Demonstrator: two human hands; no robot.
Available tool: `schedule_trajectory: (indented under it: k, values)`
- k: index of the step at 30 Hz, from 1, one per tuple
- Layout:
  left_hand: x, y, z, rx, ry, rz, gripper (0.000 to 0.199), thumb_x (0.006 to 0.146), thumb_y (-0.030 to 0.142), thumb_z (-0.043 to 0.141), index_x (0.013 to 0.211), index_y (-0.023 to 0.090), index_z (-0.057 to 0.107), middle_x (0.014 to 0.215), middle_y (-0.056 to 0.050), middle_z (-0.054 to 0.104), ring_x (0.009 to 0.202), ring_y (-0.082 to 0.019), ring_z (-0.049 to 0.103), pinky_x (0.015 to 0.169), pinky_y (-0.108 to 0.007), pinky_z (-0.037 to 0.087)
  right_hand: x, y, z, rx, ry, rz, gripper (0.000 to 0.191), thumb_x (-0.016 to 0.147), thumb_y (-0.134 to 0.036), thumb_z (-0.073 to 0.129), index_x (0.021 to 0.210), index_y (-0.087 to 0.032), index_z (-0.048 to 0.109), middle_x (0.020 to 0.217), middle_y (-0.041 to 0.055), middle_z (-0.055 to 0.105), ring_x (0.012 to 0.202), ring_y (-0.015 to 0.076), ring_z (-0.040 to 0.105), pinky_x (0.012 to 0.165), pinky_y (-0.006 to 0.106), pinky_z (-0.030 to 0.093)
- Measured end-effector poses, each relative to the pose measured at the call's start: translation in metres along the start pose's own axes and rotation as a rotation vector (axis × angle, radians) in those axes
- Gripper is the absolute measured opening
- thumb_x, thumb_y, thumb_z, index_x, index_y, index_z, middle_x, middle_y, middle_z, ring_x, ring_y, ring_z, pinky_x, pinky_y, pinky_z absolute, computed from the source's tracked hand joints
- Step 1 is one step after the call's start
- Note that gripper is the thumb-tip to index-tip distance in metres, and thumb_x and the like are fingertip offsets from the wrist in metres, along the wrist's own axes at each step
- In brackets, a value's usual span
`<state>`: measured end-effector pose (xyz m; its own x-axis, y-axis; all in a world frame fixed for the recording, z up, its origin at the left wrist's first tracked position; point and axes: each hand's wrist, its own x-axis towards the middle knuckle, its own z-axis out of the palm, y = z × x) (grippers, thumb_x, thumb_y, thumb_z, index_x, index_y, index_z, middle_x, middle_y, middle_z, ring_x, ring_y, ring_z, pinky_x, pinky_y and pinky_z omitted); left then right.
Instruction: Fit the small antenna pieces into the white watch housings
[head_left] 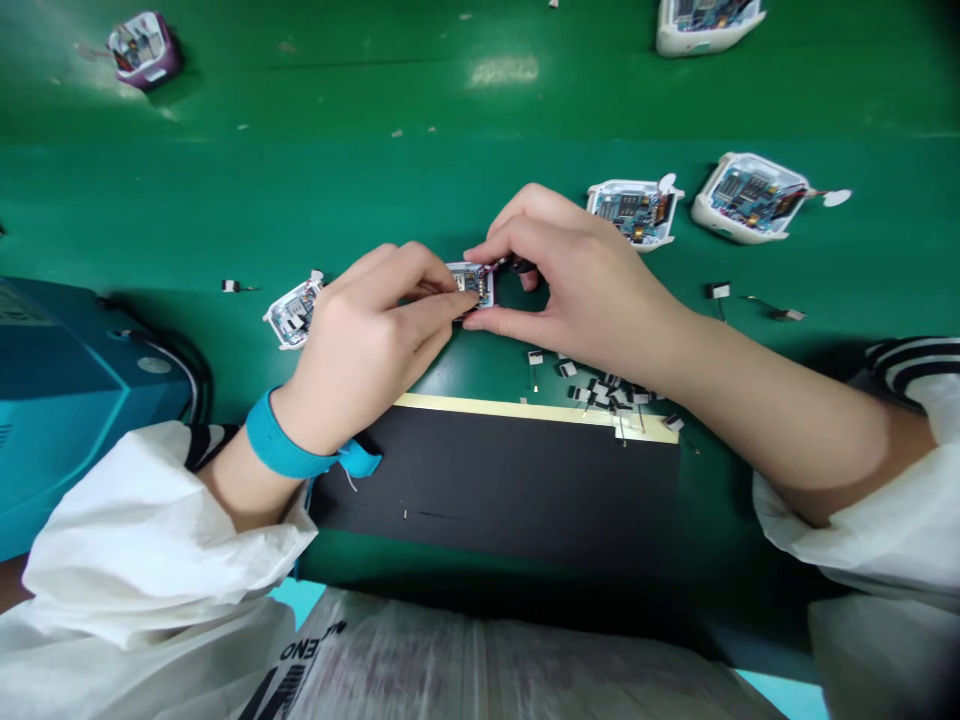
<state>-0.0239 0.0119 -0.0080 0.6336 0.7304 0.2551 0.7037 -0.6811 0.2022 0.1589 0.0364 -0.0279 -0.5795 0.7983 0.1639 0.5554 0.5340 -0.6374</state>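
Between my two hands, at the middle of the green bench, is a small open device housing with a circuit board (471, 282) inside. My left hand (386, 315) grips it from the left, fingertips pressing on the board. My right hand (559, 265) holds its right side between thumb and forefinger; dark wires and a small black part show under the curled fingers. A teal wrist strap (285, 440) is round my left wrist. Just left of that hand lies another open housing (294, 312), partly covered by it.
Open white housings with boards lie at the right (752, 198), behind my right hand (634, 212) and at the far edge (705, 25). A purple housing (142, 50) is far left. Small wired parts (607, 392) are heaped by a black mat (510, 490). A blue machine (82, 400) stands left.
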Motion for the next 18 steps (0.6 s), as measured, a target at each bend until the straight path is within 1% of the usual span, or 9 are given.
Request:
schedule_trajectory:
  k: [6,10,14,16,18]
  values:
    - [0.0004,-0.0002,0.0002,-0.005,0.014,0.017,0.016,0.083,0.023,0.045,0.091,0.022,0.059,0.083,-0.002,0.057,0.075,-0.013,0.053,0.064,-0.027,0.045,0.0001,0.0005,0.0007,0.008,-0.005,0.006,0.037,0.068,-0.037,0.064,0.095,-0.014,0.053,0.096,0.0063,0.049,0.075,0.0133,0.050,0.063,0.027,0.045]
    - [0.0005,-0.0005,0.0007,0.001,0.016,0.020,0.016,0.083,0.023,0.045,0.090,0.022,0.060,0.083,-0.003,0.058,0.074,-0.013,0.053,0.063,-0.027,0.045,0.0005,0.0018,0.0010,0.008,-0.014,0.003,0.037,0.069,-0.037,0.063,0.095,-0.012,0.052,0.096,0.0076,0.049,0.076,0.0134,0.050,0.065,0.028,0.045]
    - [0.0016,0.0002,0.0005,0.015,0.016,0.023,0.016,0.083,0.023,0.045,0.088,0.021,0.061,0.081,-0.003,0.058,0.073,-0.013,0.053,0.063,-0.027,0.044,-0.0006,0.0029,-0.0002,0.039,-0.005,-0.038,0.037,0.070,-0.039,0.061,0.097,-0.016,0.050,0.099,0.0061,0.047,0.081,0.0141,0.049,0.068,0.029,0.045]
    - [0.0024,0.0006,0.0002,0.024,0.020,0.028,0.016,0.083,0.022,0.045,0.085,0.020,0.061,0.080,-0.003,0.058,0.073,-0.013,0.053,0.063,-0.027,0.044,-0.0021,0.0033,-0.0022,0.076,0.021,-0.058,0.033,0.076,-0.040,0.055,0.100,-0.018,0.048,0.101,0.0058,0.046,0.084,0.0136,0.048,0.072,0.029,0.045]
    - [0.0030,0.0007,0.0000,0.032,0.025,0.039,0.016,0.082,0.021,0.046,0.084,0.020,0.062,0.080,-0.002,0.058,0.072,-0.013,0.053,0.063,-0.026,0.044,-0.0050,0.0039,-0.0050,0.114,0.084,-0.065,0.025,0.084,-0.038,0.042,0.100,-0.019,0.048,0.101,0.0057,0.046,0.089,0.0132,0.047,0.078,0.029,0.044]
